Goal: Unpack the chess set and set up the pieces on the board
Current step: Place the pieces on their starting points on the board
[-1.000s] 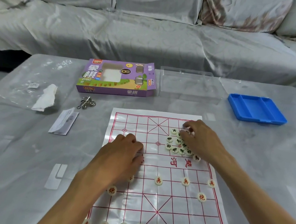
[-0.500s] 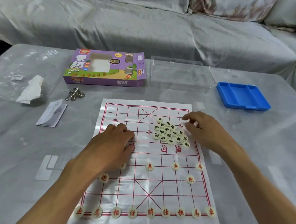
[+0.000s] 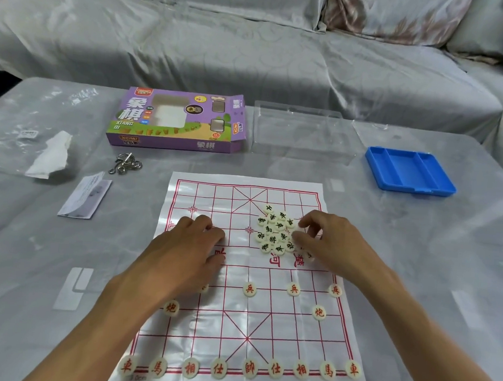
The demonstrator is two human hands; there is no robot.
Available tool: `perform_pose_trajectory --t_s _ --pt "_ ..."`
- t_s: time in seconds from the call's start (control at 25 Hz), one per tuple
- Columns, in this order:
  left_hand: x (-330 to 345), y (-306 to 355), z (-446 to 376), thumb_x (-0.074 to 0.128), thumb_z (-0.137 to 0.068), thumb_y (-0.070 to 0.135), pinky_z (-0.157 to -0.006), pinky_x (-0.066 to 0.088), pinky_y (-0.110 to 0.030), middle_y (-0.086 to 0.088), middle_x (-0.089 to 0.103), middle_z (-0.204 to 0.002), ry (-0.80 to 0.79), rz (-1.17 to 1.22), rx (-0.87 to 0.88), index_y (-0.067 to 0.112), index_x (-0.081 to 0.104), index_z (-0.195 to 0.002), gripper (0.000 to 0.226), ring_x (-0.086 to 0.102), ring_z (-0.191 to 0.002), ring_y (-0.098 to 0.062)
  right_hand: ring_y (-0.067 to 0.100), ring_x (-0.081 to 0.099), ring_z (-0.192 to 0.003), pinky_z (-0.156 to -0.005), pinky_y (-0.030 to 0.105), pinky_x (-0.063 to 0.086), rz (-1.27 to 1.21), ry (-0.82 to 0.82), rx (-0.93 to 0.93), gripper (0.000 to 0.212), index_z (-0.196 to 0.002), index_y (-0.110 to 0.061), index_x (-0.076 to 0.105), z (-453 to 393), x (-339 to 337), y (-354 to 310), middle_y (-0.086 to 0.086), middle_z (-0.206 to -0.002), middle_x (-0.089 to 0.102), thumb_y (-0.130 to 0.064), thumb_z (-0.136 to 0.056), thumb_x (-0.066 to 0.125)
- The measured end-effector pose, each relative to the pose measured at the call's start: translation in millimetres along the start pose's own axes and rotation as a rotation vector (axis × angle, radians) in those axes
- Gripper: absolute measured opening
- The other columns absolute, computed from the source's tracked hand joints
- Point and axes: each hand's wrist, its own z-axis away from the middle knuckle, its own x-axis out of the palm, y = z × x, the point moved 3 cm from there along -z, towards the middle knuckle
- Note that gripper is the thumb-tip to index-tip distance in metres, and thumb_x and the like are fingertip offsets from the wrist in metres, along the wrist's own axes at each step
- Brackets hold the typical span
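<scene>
A white paper board (image 3: 235, 326) with a red grid lies on the table. Red-lettered pieces stand on it: a near row (image 3: 249, 367), two cannons (image 3: 319, 312) and soldiers (image 3: 249, 289). A pile of black-lettered pieces (image 3: 275, 230) sits on the far right half. My left hand (image 3: 184, 254) rests on the board's left middle, fingers bent, hiding part of a soldier. At the pile's right edge, my right hand (image 3: 334, 246) has its fingers curled, and thumb and forefinger pinch a piece.
A purple chess box (image 3: 177, 121), a clear plastic lid (image 3: 302, 134) and a blue tray (image 3: 409, 171) lie behind the board. To the left are a metal ring puzzle (image 3: 125, 165), a leaflet (image 3: 85, 198) and crumpled tissue (image 3: 51, 155) on a plastic bag. A covered sofa stands beyond.
My right hand has drawn back to the pile's right edge, uncovering the black pieces. My left hand stays on the board. The view has shifted a little.
</scene>
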Motion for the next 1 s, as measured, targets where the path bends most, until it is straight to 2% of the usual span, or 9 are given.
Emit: perform_pose_trajectory --t_s 0.12,0.24,0.44,0.56,0.64,0.8,0.92,1.0 --pt "0.3 -1.0 0.6 0.04 -0.099 0.044 -0.071 0.037 -0.028 0.013 0.039 -0.13 0.002 0.001 0.001 0.032 0.046 -0.126 0.031 0.036 -0.118 -0.013 0.006 0.055 -0.083 -0.075 0.026 0.046 0.022 0.053 -0.032 0.022 -0.112 -0.026 0.061 -3.5 -2.4 2.5 -0.013 -0.094 0.061 -0.035 -0.092 0.058" --pt "1.2 -0.8 0.5 0.039 -0.099 0.043 -0.071 0.037 -0.027 0.013 0.039 -0.13 -0.001 0.005 0.004 0.032 0.046 -0.127 0.031 0.036 -0.119 -0.013 0.005 0.055 -0.083 -0.079 0.026 0.048 0.03 0.018 -0.083 0.022 -0.113 -0.028 0.06 -6.8 -0.4 -0.1 -0.015 -0.096 0.06 -0.034 -0.093 0.058" --pt "2.2 -2.8 -0.5 0.038 -0.099 0.041 -0.073 0.041 -0.028 0.013 0.04 -0.128 0.027 0.013 0.006 0.032 0.047 -0.123 0.027 0.037 -0.117 -0.012 0.005 0.055 -0.079 -0.073 0.027 0.048 0.046 0.027 -0.089 0.022 -0.106 -0.03 0.06 -6.9 -12.5 1.7 -0.014 -0.09 0.059 -0.039 -0.087 0.064" --pt "2.9 -2.8 0.0 0.038 -0.099 0.042 -0.073 0.041 -0.028 0.014 0.04 -0.129 0.02 0.015 0.002 0.033 0.047 -0.125 0.029 0.037 -0.117 -0.012 0.002 0.053 -0.085 -0.078 0.024 0.049 0.061 -0.159 -0.098 0.044 -0.114 -0.041 0.052 -2.7 -7.3 -0.2 -0.021 -0.102 0.053 -0.052 -0.077 0.073" --pt "2.2 -1.9 0.0 0.039 -0.099 0.043 -0.072 0.039 -0.028 0.014 0.039 -0.13 0.017 0.004 0.007 0.033 0.046 -0.127 0.031 0.036 -0.118 -0.011 0.003 0.051 -0.087 -0.081 0.022 0.048 0.097 -0.23 -0.117 0.053 -0.119 -0.042 0.048 -1.4 -0.7 -2.6 -0.021 -0.109 0.05 -0.052 -0.075 0.076" --pt "1.9 -1.6 0.4 0.04 -0.099 0.043 -0.071 0.037 -0.026 0.013 0.039 -0.132 0.013 -0.002 0.015 0.032 0.045 -0.129 0.033 0.037 -0.118 -0.012 0.004 0.052 -0.085 -0.078 0.023 0.046 0.132 -0.087 -0.098 0.053 -0.119 -0.038 0.05 -10.3 -7.3 6.1 -0.015 -0.111 0.054 -0.053 -0.075 0.075" --pt "2.1 -1.4 0.2 0.04 -0.099 0.044 -0.072 0.038 -0.027 0.013 0.038 -0.132 0.012 0.001 0.017 0.032 0.044 -0.13 0.033 0.036 -0.119 -0.012 0.005 0.054 -0.085 -0.077 0.022 0.047 0.133 -0.273 0.014 0.066 -0.118 -0.047 0.04 -10.1 -15.8 17.9 -0.019 -0.105 0.051 -0.061 -0.066 0.078" --pt "2.3 -1.8 0.1 0.04 -0.099 0.044 -0.073 0.038 -0.027 0.014 0.038 -0.132 0.012 -0.001 0.017 0.033 0.044 -0.13 0.033 0.036 -0.119 -0.012 0.009 0.057 -0.083 -0.078 0.024 0.051 0.163 -0.347 0.03 0.065 -0.118 -0.047 0.04 -7.1 -14.8 20.4 -0.017 -0.1 0.054 -0.055 -0.067 0.081"
